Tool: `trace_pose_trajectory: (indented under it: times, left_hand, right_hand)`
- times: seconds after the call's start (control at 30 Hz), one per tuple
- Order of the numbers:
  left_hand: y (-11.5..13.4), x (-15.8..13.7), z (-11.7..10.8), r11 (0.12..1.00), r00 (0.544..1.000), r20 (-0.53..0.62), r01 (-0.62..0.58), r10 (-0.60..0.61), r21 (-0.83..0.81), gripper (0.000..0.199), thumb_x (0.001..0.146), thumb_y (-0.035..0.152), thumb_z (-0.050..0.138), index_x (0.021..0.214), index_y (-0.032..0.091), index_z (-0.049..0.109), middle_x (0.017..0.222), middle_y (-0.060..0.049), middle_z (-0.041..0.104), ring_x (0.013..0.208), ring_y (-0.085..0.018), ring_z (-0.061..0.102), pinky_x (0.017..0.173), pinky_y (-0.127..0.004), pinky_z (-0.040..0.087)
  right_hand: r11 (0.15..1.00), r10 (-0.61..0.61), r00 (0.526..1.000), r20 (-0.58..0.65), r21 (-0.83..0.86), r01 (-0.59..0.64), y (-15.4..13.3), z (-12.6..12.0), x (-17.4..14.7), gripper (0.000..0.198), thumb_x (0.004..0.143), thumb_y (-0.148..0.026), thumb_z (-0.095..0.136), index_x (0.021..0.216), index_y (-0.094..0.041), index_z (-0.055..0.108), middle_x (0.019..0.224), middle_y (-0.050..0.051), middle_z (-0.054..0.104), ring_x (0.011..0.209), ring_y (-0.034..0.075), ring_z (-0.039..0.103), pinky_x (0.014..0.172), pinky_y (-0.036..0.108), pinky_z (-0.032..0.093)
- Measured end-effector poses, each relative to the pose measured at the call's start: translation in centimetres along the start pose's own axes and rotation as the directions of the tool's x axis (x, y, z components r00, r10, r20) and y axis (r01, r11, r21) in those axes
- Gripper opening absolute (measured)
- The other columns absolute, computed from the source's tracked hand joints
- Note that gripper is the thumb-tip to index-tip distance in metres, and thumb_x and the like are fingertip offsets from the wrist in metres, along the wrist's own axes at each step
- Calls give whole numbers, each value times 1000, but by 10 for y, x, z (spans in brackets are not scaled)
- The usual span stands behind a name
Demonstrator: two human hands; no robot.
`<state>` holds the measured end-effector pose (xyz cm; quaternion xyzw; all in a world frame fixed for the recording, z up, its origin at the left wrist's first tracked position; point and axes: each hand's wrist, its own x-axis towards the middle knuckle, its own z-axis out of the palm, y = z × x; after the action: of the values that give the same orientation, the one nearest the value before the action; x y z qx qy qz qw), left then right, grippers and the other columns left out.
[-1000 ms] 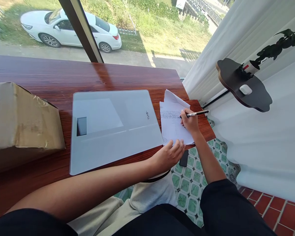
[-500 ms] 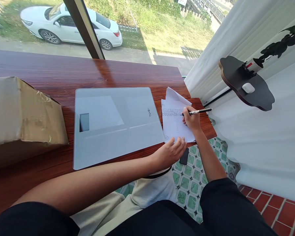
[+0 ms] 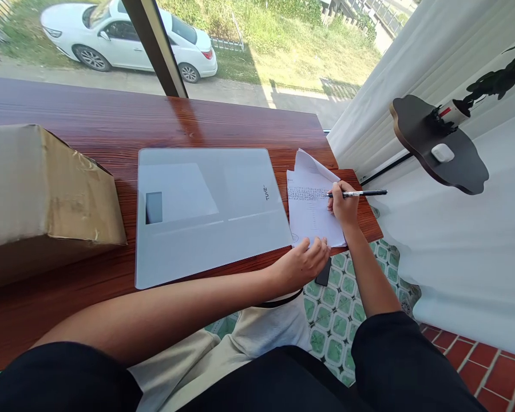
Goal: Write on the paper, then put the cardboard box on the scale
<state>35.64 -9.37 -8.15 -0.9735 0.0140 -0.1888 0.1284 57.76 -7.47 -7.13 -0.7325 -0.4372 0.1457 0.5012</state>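
In the head view, my right hand (image 3: 344, 205) is closed round a black-and-silver pen (image 3: 367, 193), its tip on the white paper (image 3: 311, 220) at the right end of the table. Rows of dark handwriting cover the paper's upper part, and its top sheet curls up at the far edge. My left hand (image 3: 302, 264) rests at the paper's near edge, fingers stretched out and loosely apart, holding nothing. Left of the paper lies a large pale grey panel (image 3: 210, 217) with a small dark window and lettering, its corner close to my left hand.
A cardboard box (image 3: 81, 194) stands on the reddish wooden table (image 3: 240, 126) at the left. Beyond the window is a white car (image 3: 141, 48). A dark small shelf (image 3: 467, 163) with a potted plant is at the right, by the white curtain. A phone (image 3: 323, 273) shows below the table edge.
The pen in my right hand now lies flatter, its tip a little farther right along the written lines. My left hand stays at the paper's edge. The whole view has shifted slightly.
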Motion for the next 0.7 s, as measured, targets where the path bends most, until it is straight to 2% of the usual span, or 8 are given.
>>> trace_pose_trajectory:
  times: [0.13, 0.23, 0.37, 0.43, 0.5, 0.6, 0.7]
  left_hand:
    - [1, 1, 0, 1000, 1000, -1, 8, -8, 0, 46, 99, 19, 38, 140, 8, 56, 140, -18, 60, 122, -25, 58, 93, -38, 46]
    - [1, 2, 1, 1000, 1000, 4, 2, -2, -11, 45, 99, 19, 39, 140, 9, 56, 140, -19, 60, 122, -26, 58, 94, -39, 45]
    - [1, 3, -1, 1000, 1000, 14, 3, -3, -7, 45, 98, 17, 39, 138, 11, 58, 140, -19, 59, 121, -25, 58, 93, -39, 46]
    - [1, 3, -3, 1000, 1000, 13, 4, -4, 2, 45, 98, 16, 38, 138, 12, 59, 139, -18, 60, 120, -25, 59, 93, -39, 46]
    - [1, 3, -4, 1000, 1000, 9, 6, -6, 11, 46, 98, 15, 36, 138, 12, 58, 139, -18, 60, 119, -24, 59, 93, -39, 47]
    - [1, 3, -4, 1000, 1000, 4, 8, -8, 22, 47, 98, 15, 34, 139, 12, 58, 139, -17, 60, 120, -24, 59, 92, -39, 47]
    - [3, 3, -1, 1000, 1000, 1, 10, -10, 23, 46, 98, 16, 35, 138, 13, 58, 139, -18, 60, 120, -24, 58, 92, -39, 47]
  right_hand:
    - [983, -166, 972, -164, -100, 151, 2, -2, 4, 37, 98, -50, 50, 76, -21, 45, 55, -3, 50, 50, 12, 51, 56, 26, 44]
    - [974, -198, 953, -229, -154, 166, 5, -4, 7, 39, 98, -53, 50, 76, -22, 41, 58, -2, 51, 52, 13, 53, 60, 28, 46]
    - [935, -292, 913, -286, -284, 210, 14, -8, 11, 35, 95, -53, 56, 85, -20, 53, 75, 4, 63, 68, 16, 61, 69, 31, 50]
    - [911, -350, 893, -283, -323, 254, 19, -9, 13, 32, 93, -49, 61, 94, -17, 63, 92, 7, 69, 81, 17, 64, 77, 32, 53]
    - [908, -365, 897, -248, -309, 284, 22, -10, 15, 31, 90, -44, 66, 103, -16, 67, 103, 9, 71, 86, 17, 66, 79, 31, 54]
    - [919, -334, 922, -194, -287, 272, 23, -9, 15, 35, 85, -35, 69, 113, -14, 70, 106, 10, 73, 85, 17, 69, 72, 29, 56]
    - [930, -284, 944, -169, -286, 229, 20, -8, 14, 38, 83, -29, 68, 117, -13, 71, 100, 11, 74, 83, 19, 71, 74, 30, 59]
